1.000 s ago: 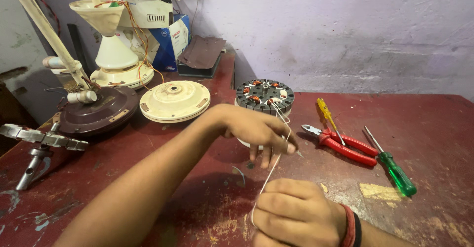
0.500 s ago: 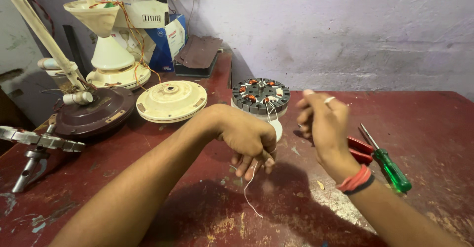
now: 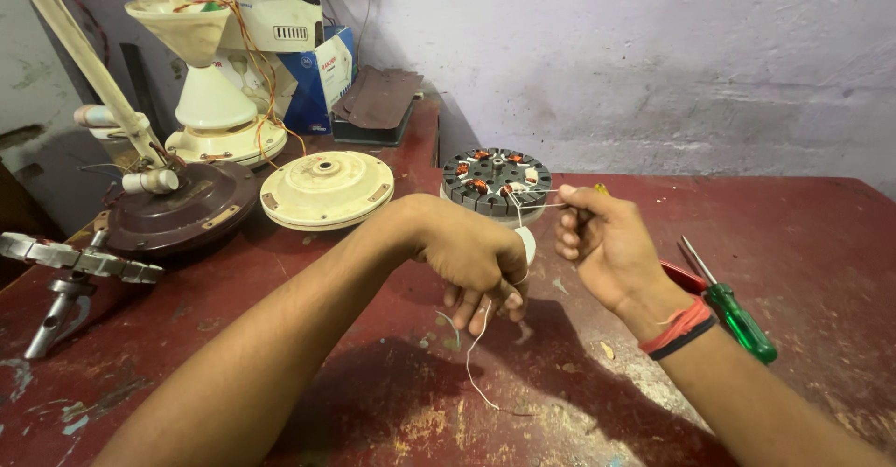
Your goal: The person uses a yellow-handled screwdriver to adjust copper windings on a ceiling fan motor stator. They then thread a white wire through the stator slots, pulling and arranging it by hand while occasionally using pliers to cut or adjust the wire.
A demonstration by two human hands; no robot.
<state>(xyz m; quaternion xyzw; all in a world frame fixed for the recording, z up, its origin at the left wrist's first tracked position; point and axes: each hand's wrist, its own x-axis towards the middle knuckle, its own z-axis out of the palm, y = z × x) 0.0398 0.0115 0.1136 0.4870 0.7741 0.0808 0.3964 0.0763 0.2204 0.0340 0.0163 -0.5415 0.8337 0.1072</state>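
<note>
Thin white string, pinched by left hand grip, right hand grip, taut near round stator

A worn red table with chipped paint carries everything. A green-handled screwdriver lies toward the right edge, with a red-handled tool just beside it, mostly hidden. A cream round cover sits toward the back, left of centre. Touching it on the left is a dark brown round housing with a cream rod leaning up out of it. Behind them stands a cream fan base trailing orange wires. At the back edge are a blue box and a dark flat piece. A metal puller lies at the left edge.
</note>
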